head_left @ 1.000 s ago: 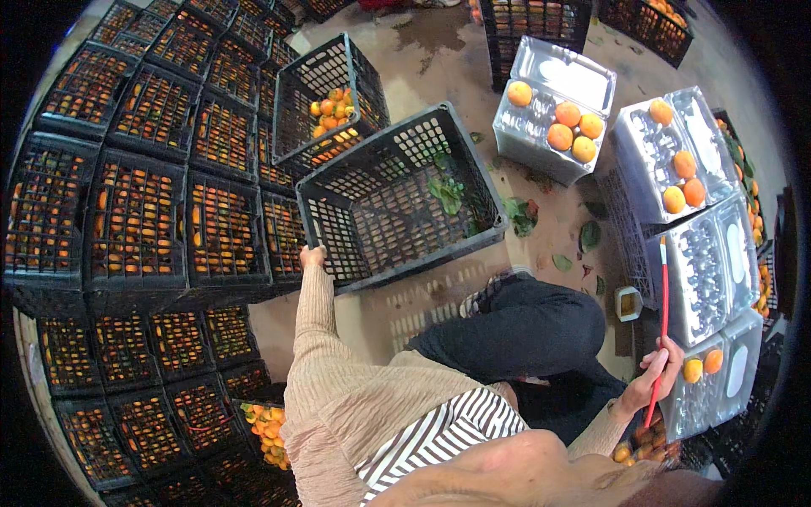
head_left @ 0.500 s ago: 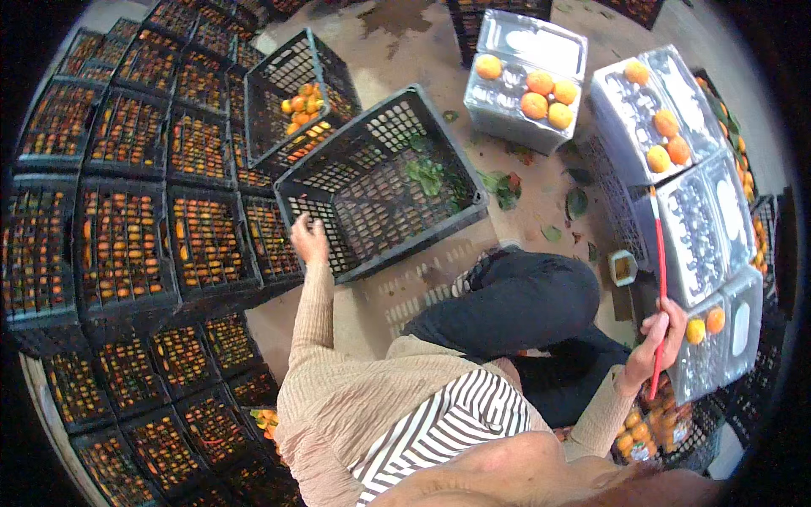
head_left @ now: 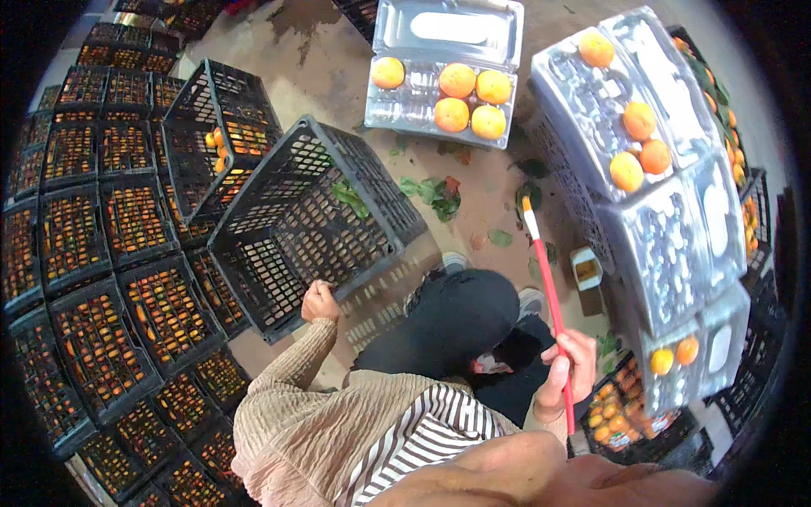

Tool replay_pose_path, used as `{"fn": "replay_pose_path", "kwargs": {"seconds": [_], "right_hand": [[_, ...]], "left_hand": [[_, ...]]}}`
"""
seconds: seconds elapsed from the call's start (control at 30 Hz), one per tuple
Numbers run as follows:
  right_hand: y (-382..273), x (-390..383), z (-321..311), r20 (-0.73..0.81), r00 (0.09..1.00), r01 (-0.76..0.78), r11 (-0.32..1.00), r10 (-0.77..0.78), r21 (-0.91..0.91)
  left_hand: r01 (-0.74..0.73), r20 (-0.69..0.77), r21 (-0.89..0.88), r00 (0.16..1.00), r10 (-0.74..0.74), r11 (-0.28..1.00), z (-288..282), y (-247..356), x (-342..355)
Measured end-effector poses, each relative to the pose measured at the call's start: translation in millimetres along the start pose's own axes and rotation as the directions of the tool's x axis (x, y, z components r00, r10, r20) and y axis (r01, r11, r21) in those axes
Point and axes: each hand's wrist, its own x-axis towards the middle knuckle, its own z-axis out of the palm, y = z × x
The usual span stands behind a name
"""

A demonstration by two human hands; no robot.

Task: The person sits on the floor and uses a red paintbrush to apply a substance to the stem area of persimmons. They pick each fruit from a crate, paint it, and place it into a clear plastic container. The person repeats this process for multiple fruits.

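Note:
My left hand (head_left: 321, 301) is closed at the near rim of a black slatted crate (head_left: 372, 203) that has green leaves (head_left: 350, 198) inside. My right hand (head_left: 568, 368) holds a long red-handled brush (head_left: 557, 314) with pale bristles, pointing away from me over the leaf-strewn floor. Just right of the brush stands a small cup (head_left: 586, 267) with yellowish contents. To the right, open clear plastic clamshell trays (head_left: 663, 241) lie in a row, some holding orange round fruits (head_left: 639, 120). Another open tray (head_left: 446, 25), with several fruits in it, sits at the top centre.
Stacked black crates (head_left: 100, 325) full of fruit fill the left side. A crate (head_left: 190, 110) with a few fruits stands behind the large one. A basket of fruit (head_left: 617, 418) is at my lower right, more crates along the right edge. My knees are in the middle.
The view has shifted. My left hand left the crate's side, fingers apart, and is now closed farther along its near rim. The brush now tilts more to the left at its tip.

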Motion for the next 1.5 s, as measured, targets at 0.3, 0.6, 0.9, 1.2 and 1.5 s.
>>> {"fn": "replay_pose_path", "kwargs": {"seconds": [0.3,0.6,0.9,1.2,1.5], "right_hand": [[43,84,53,0.247,0.959,-0.090,0.975,0.140,-0.203],[52,58,95,0.559,0.819,0.186,0.864,0.126,-0.468],[32,103,259,0.751,0.599,0.142,0.887,0.276,-0.439],[54,120,334,0.776,0.398,0.204,0.777,0.490,-0.596],[45,133,314,0.837,0.306,-0.049,0.886,0.453,-0.461]], "left_hand": [[-0.184,0.066,0.095,0.982,0.178,0.978,-10,11,9],[-0.151,0.019,-0.001,0.988,0.151,0.988,-9,6,7],[0.050,-0.106,-0.340,0.990,-0.091,0.939,-47,22,-3],[0.631,0.810,-0.587,0.441,-0.388,-0.508,-16,-26,-30],[0.253,0.814,-0.473,0.491,-0.310,-0.844,-29,-8,-33]]}}
